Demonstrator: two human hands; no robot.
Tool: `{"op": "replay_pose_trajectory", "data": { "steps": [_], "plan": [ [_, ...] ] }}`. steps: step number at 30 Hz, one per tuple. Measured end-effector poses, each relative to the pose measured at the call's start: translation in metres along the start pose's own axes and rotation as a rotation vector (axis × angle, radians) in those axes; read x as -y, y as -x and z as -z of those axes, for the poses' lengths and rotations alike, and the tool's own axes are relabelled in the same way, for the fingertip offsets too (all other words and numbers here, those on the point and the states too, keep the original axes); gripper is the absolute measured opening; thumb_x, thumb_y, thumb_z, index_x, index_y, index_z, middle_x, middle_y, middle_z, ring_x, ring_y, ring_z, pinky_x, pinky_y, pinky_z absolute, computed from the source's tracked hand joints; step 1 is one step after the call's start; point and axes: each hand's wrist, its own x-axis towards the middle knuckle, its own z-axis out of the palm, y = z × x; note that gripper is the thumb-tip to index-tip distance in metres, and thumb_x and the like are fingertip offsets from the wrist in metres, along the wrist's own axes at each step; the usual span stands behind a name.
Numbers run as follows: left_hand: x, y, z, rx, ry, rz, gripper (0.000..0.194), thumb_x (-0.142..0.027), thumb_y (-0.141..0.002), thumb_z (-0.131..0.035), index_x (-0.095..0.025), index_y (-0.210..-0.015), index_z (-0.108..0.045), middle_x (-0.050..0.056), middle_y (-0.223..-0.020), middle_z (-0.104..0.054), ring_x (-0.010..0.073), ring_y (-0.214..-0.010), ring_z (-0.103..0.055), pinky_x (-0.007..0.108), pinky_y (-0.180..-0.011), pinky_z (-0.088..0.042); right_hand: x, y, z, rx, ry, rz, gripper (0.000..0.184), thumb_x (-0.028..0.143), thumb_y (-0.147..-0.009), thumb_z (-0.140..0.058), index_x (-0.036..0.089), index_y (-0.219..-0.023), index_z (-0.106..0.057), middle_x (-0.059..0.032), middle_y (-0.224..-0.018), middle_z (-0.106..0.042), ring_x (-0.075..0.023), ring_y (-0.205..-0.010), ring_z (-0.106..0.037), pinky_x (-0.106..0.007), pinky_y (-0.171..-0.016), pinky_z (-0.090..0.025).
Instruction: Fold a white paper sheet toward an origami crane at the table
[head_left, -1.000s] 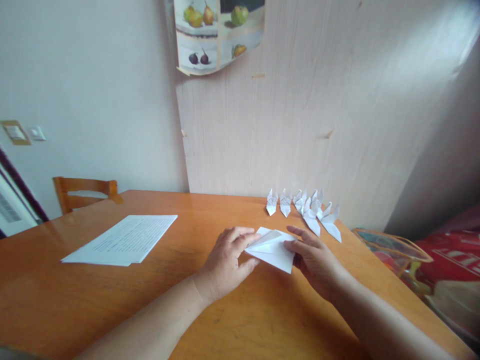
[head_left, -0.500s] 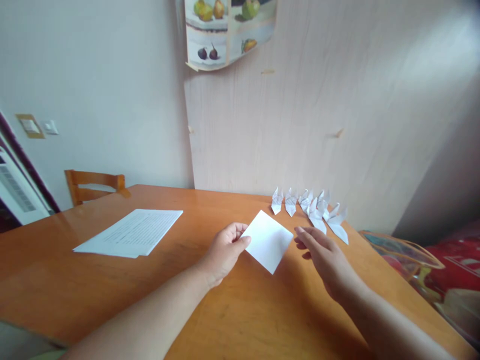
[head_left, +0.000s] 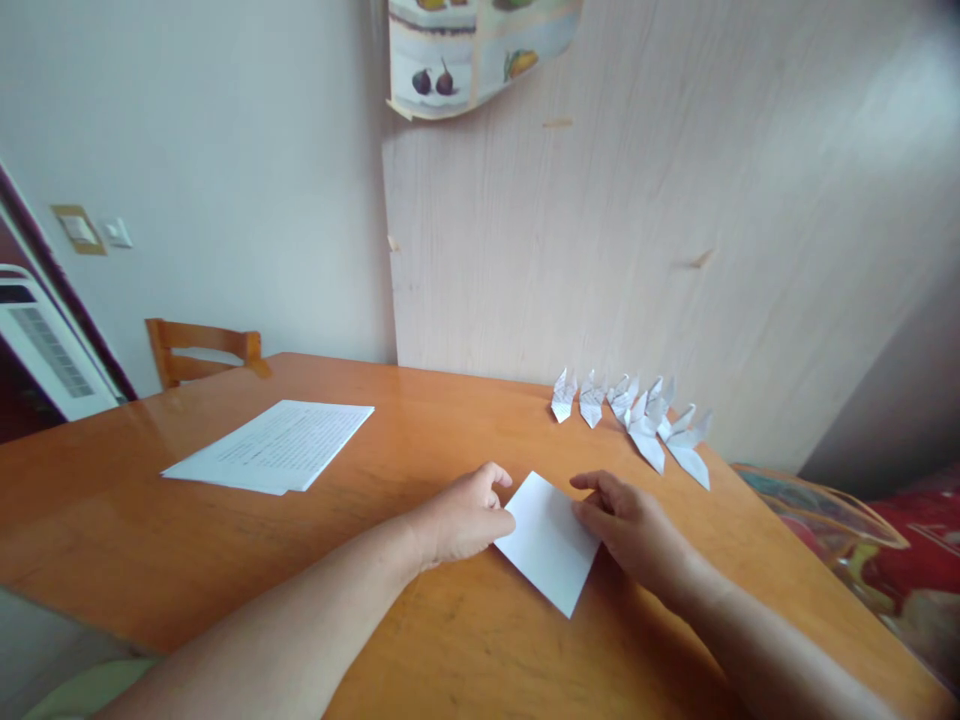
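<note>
"What are the fingers up to?"
"The left hand (head_left: 465, 517) has its thumb over the left corner of the paper square (head_left: 550, 548), index finger crooked, a gap between the two. The right hand (head_left: 636, 525) sets its thumb at the far right edge, index bent beyond, also parted. Other fingertips are hidden, so I can't tell whether either hand truly pinches."
"And the pose?"
"Palms turned inward, bare forearms (head_left: 300, 620) slanting in from both sides."
"Which way does the paper point?"
"One corner away from the person, the opposite one towards them. Its sides look about equal, so no long axis stands out. It sits between the hands, on or just over the table (head_left: 442, 640); I can't say which."
"Materials?"
"Plain white, smooth, straight-edged paper; glossy orange-brown wood under it. Farther off, creased, pointed paper figures (head_left: 646, 440) stand right, flat printed sheets (head_left: 270, 447) lie left."
</note>
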Motion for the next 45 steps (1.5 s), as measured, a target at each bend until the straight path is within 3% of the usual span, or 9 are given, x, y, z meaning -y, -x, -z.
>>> {"op": "replay_pose_trajectory", "data": {
  "steps": [3, 6, 9, 13, 21, 27, 31, 33, 45],
  "plan": [
    [0.007, 0.000, 0.001, -0.049, -0.051, -0.117, 0.047, -0.023, -0.070, -0.062, -0.021, -0.116, -0.056, -0.005, -0.061, -0.055, 0.0160, -0.057, -0.048, 0.028, -0.062, -0.031, -0.006, -0.001, 0.001, -0.041, 0.164, 0.110, 0.026, 0.031, -0.076, -0.064, 0.024, -0.101, -0.069, -0.0018, -0.079, -0.068, -0.0218, -0.073, -0.061, -0.035, -0.065, -0.043],
    [0.008, 0.001, 0.005, -0.210, -0.184, -0.215, 0.052, -0.034, -0.068, -0.073, -0.022, -0.117, -0.060, -0.003, -0.059, -0.055, 0.0238, -0.071, -0.057, 0.033, -0.078, -0.035, -0.008, -0.002, 0.003, -0.073, 0.233, 0.216, 0.028, 0.028, -0.077, -0.063, 0.026, -0.104, -0.072, -0.0052, -0.098, -0.070, -0.0262, -0.093, -0.062, -0.038, -0.078, -0.045],
    [0.003, 0.001, 0.009, -0.290, -0.374, -0.262, 0.047, -0.041, -0.071, -0.074, -0.023, -0.112, -0.064, -0.001, -0.061, -0.055, 0.0282, -0.080, -0.059, 0.039, -0.089, -0.034, -0.004, -0.001, 0.006, -0.064, 0.249, 0.261, 0.024, 0.027, -0.080, -0.060, 0.027, -0.101, -0.072, -0.0049, -0.098, -0.070, -0.0259, -0.093, -0.063, -0.038, -0.078, -0.046],
    [-0.005, 0.001, 0.013, -0.151, -0.422, -0.389, 0.014, -0.021, -0.080, -0.059, -0.022, -0.090, -0.067, 0.003, -0.079, -0.063, 0.0202, -0.076, -0.058, 0.032, -0.076, -0.041, 0.007, 0.006, 0.008, -0.028, 0.261, 0.324, 0.018, 0.024, -0.084, -0.057, 0.027, -0.092, -0.072, -0.0038, -0.092, -0.071, -0.0241, -0.086, -0.064, -0.037, -0.075, -0.046],
    [0.002, -0.005, 0.014, 0.133, -0.454, -0.532, 0.033, -0.002, -0.071, -0.050, -0.021, -0.085, -0.073, 0.002, -0.087, -0.064, 0.0168, -0.078, -0.061, 0.026, -0.069, -0.046, 0.014, 0.016, 0.005, 0.151, 0.304, 0.397, 0.021, 0.017, -0.085, -0.054, 0.027, -0.090, -0.071, -0.0030, -0.088, -0.070, -0.0216, -0.080, -0.063, -0.034, -0.070, -0.046],
    [0.005, -0.009, 0.016, 0.218, -0.466, -0.511, 0.036, 0.000, -0.071, -0.050, -0.021, -0.088, -0.074, 0.003, -0.090, -0.063, 0.0166, -0.083, -0.061, 0.025, -0.074, -0.047, 0.017, 0.019, 0.007, 0.301, 0.460, 0.430, 0.022, 0.014, -0.085, -0.053, 0.027, -0.088, -0.070, -0.0028, -0.087, -0.067, -0.0201, -0.083, -0.061, -0.033, -0.072, -0.045],
    [0.007, -0.015, 0.021, 0.299, -0.460, -0.470, 0.041, 0.003, -0.070, -0.049, -0.020, -0.092, -0.074, 0.001, -0.093, -0.063, 0.0142, -0.088, -0.061, 0.024, -0.079, -0.046, 0.033, 0.031, 0.012, 0.349, 0.513, 0.399, 0.016, 0.025, -0.087, -0.059, 0.028, -0.100, -0.067, -0.0026, -0.097, -0.065, -0.0202, -0.087, -0.060, -0.034, -0.077, -0.046],
    [0.008, -0.018, 0.023, 0.332, -0.457, -0.457, 0.043, 0.004, -0.071, -0.049, -0.021, -0.095, -0.075, 0.000, -0.094, -0.063, 0.0134, -0.090, -0.060, 0.023, -0.081, -0.046, 0.039, 0.037, 0.013, 0.402, 0.559, 0.420, 0.026, 0.029, -0.081, -0.068, 0.029, -0.106, -0.063, -0.0027, -0.104, -0.064, -0.0215, -0.093, -0.058, -0.034, -0.080, -0.046],
    [0.009, -0.023, 0.031, 0.420, -0.430, -0.451, 0.036, -0.003, -0.077, -0.057, -0.022, -0.102, -0.075, 0.000, -0.097, -0.061, 0.0124, -0.089, -0.059, 0.022, -0.081, -0.045, 0.033, 0.043, 0.018, 0.439, 0.765, 0.493, 0.030, 0.022, -0.078, -0.064, 0.028, -0.107, -0.058, -0.0025, -0.108, -0.061, -0.0232, -0.099, -0.054, -0.039, -0.085, -0.044]
  ]
}}
